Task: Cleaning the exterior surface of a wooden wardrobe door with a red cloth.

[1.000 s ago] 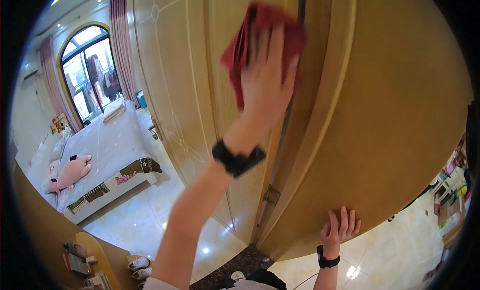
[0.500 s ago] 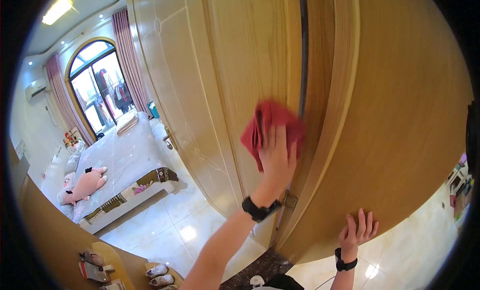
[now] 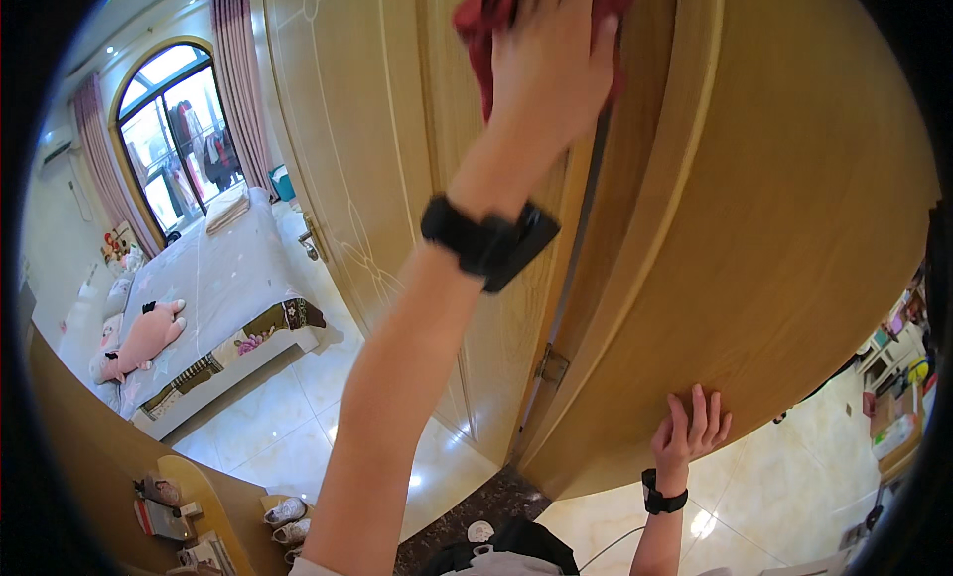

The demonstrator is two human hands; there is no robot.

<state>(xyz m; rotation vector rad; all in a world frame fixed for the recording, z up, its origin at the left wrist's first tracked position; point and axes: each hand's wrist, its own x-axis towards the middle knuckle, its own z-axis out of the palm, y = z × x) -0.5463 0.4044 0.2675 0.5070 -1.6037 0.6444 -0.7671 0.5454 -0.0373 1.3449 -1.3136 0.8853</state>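
Note:
High up at the top of the view, my left hand (image 3: 551,74) presses a dark red cloth (image 3: 480,22) against the wooden door (image 3: 402,109), close to its hinge-side edge. The cloth shows on both sides of the hand, and its upper part is cut off by the picture's edge. A black band with a dark block sits on my left wrist. Lower right, my right hand (image 3: 692,427) rests with fingers spread on the broad wooden panel (image 3: 774,228) beside the door frame (image 3: 635,209); it holds nothing.
A metal hinge (image 3: 552,363) joins door and frame, and a door handle (image 3: 312,238) sticks out at the left. Past the door stands a bed (image 3: 218,268) with a pink plush toy (image 3: 149,340). Shelves with shoes (image 3: 288,511) are lower left; a dark stone threshold (image 3: 467,511) lies below.
My left hand has slid the red cloth upward along the door edge, to the top of the view. My right hand stays on the panel. The view has shifted slightly.

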